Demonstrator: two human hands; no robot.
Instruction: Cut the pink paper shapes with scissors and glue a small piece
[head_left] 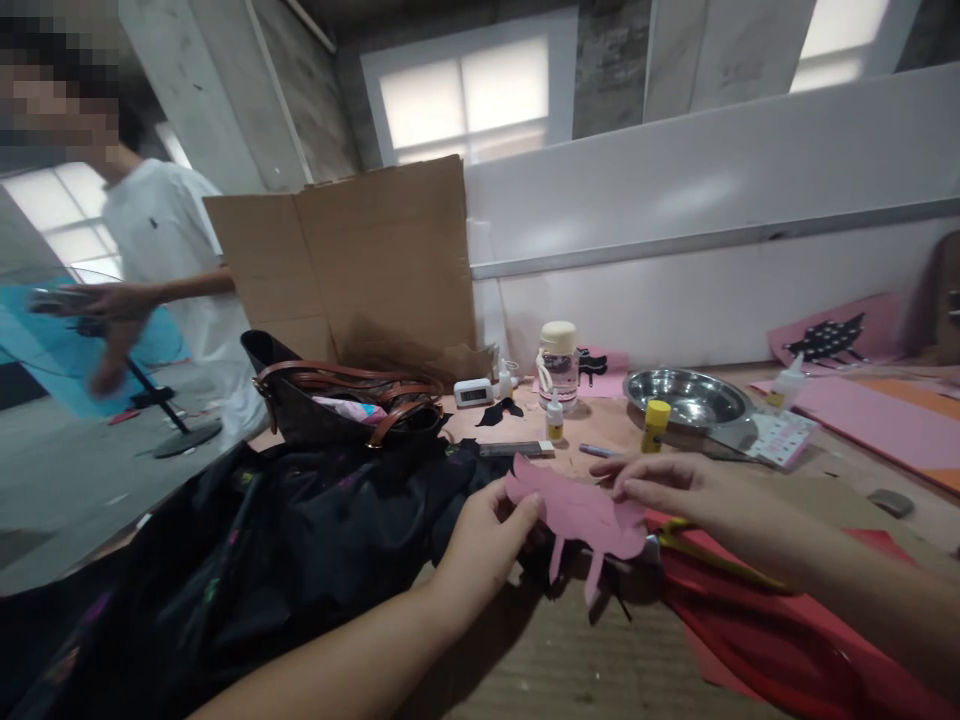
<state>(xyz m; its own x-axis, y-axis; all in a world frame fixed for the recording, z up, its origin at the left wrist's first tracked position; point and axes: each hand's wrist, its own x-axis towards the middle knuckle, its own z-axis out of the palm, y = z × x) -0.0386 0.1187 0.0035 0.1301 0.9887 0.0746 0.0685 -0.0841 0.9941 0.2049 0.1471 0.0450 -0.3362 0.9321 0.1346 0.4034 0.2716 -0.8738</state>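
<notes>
The left hand (487,545) is pinching the pink paper cutout (581,515) at its left edge, thumb on top; the right hand (690,495) is touching its upper right edge with fingers extended. The cutout is spanning the gap between both hands.

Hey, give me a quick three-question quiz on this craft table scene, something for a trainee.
1. True or false: the left hand and the right hand both touch the cutout.
2. What lies on the table left of the cutout? A) black cloth B) laptop C) plate
3. Fill in: the straps of the bag are ___ in colour.
Key: 1 true; 2 A; 3 brown.
</notes>
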